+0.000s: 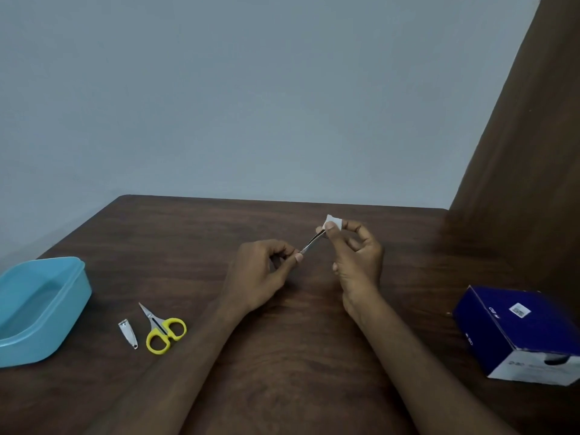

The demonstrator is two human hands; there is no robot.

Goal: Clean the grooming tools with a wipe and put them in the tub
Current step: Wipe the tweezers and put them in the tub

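Tweezers [311, 243]: pinched at one end by left hand [262, 273], far end in wipe [333, 221] pinched by right hand [357, 262]; cleaning underway. Scissors [163, 329], nail clipper [128, 333] on surface, seemingly unwiped. Tub [67, 296] empty.

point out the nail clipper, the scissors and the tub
nail clipper [128, 334]: head view, middle of its metal body
scissors [162, 329]: head view, where the blades meet the yellow handles
tub [70, 304]: head view, its blue right wall
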